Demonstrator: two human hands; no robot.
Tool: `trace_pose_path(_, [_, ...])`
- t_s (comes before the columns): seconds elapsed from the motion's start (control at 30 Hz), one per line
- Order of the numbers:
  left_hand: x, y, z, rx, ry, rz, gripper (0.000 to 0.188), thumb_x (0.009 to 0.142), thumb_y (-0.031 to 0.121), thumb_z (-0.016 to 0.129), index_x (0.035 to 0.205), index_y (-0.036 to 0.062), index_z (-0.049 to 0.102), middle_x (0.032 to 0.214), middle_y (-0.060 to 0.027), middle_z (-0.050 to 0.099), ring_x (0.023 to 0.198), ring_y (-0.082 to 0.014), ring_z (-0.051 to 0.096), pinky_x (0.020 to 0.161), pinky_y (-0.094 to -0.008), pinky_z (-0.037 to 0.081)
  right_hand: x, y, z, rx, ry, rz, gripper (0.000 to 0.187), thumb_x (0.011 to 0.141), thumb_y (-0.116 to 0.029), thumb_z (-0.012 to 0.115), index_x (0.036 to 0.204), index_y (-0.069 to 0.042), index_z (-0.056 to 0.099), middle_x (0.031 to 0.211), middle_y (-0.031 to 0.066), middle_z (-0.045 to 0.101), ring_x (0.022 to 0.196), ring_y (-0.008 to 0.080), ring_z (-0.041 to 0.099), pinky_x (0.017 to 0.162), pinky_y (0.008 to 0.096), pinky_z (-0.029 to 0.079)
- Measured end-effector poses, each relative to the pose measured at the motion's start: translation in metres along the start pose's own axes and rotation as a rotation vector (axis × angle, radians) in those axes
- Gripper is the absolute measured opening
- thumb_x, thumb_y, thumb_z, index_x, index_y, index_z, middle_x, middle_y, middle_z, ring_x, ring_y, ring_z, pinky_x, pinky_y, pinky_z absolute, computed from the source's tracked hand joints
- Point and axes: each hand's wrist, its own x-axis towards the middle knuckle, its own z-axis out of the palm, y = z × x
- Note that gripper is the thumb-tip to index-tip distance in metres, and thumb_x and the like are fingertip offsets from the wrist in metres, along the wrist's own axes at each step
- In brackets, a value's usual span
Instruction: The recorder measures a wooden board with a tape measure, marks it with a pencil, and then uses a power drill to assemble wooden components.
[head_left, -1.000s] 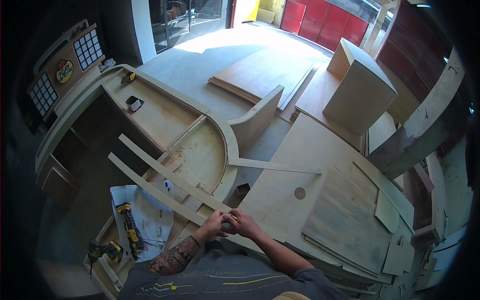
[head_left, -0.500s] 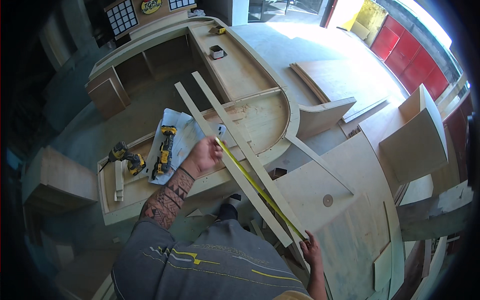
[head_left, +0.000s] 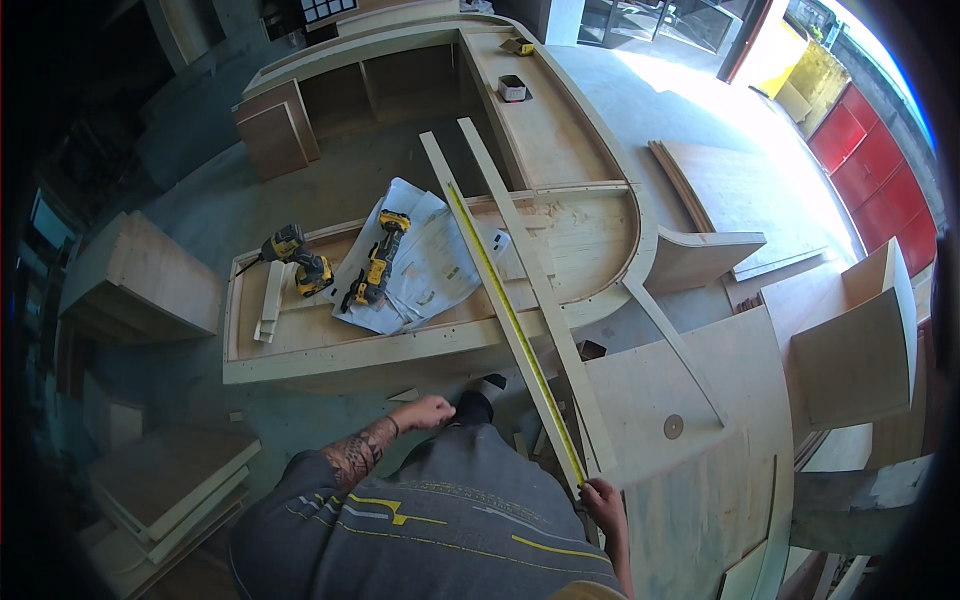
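one flat, pale wooden strip [head_left: 438, 160] bears a thin yellow tape [head_left: 518, 334] — right hand [head_left: 603, 499] gripping its end, left hand [head_left: 428, 412] loosely fisted.

measuring tape [head_left: 522, 338]: smooth | slats [head_left: 528, 275]: matt wood | sheets [head_left: 430, 262]: paper | shirt [head_left: 440, 525]: matt cloth

Grey shirt [head_left: 430, 535] at the bottom of the frame, printed with yellow stripes [head_left: 560, 548], pale lines and dotted lines; black cloth [head_left: 474, 408] over one lower leg; patterned tattoo [head_left: 354, 458] on the left forearm; left hand [head_left: 432, 411] and right hand [head_left: 603, 501] bare
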Motion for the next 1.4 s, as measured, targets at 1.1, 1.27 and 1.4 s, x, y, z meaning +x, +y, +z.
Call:
trace_pose_path(1.1, [-0.073, -0.019, -0.064, -0.445, -0.070, -0.133, 0.030, 0.102, 0.024, 0.070, 0.124, 0.0044, 0.073, 0.097, 0.0014, 0.071, 0.079, -0.0070, 0.065, 0.069, -0.0288, 0.054, 0.264, -0.175, 0.128, -0.313, 0.102, -0.262, 0.047, 0.100, -0.041, 0.071, 0.103, 0.006, 0.076, 0.086, 0.0205, 0.077, 0.082, 0.0298, 0.076, 0.078, 0.0430, 0.057])
trace_pose_path(1.27, [-0.073, -0.002, -0.087, -0.582, -0.261, -0.207, 0.028, 0.104, 0.014, 0.064, 0.131, 0.0090, 0.071, 0.103, -0.0004, 0.074, 0.081, -0.0067, 0.068, 0.063, -0.0238, 0.052, 0.261, -0.182, 0.127, -0.316, 0.122, -0.293, 0.049, 0.099, -0.042, 0.072, 0.104, 0.006, 0.077, 0.093, 0.0247, 0.078, 0.091, 0.0364, 0.077, 0.085, 0.0452, 0.058])
trace_pose_path(1.4, [-0.034, -0.001, -0.076, 0.272, -0.089, -0.066, 0.045, 0.096, 0.007, 0.061, 0.141, 0.0101, 0.069, 0.110, -0.0055, 0.077, 0.088, -0.0152, 0.074, 0.067, -0.0326, 0.058, 0.264, -0.186, 0.133, -0.314, 0.132, -0.292, 0.048, 0.098, -0.041, 0.072, 0.105, 0.006, 0.077, 0.096, 0.0260, 0.078, 0.095, 0.0383, 0.077, 0.087, 0.0457, 0.058])
